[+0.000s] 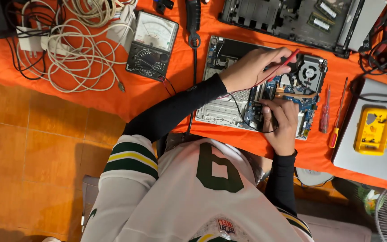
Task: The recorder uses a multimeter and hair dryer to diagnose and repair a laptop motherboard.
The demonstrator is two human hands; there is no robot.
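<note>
Orange cloth (166,96) covers the whole bench, tiled floor below it, and the opened laptop base (229,105) sits dead centre, right under both hands. Its board with the cooling fan (311,71) takes up the end farthest from the sleeves.

The left hand (251,67) is closed in a pen grip on the red probe (285,62). The probe's long axis runs diagonally away from that hand toward the fan, with the tip landing just short of it on the board. The right hand (282,123) is curled around what looks like the black probe (265,117), mostly hidden by the fingers, so I can't tell where its tip touches. It's just below the left one, so both are close together over the same patch of board.

The leads trail back past the left forearm to the analog multimeter (153,45), well off to that side. Two screwdrivers (332,117) lie just beyond the right hand.
</note>
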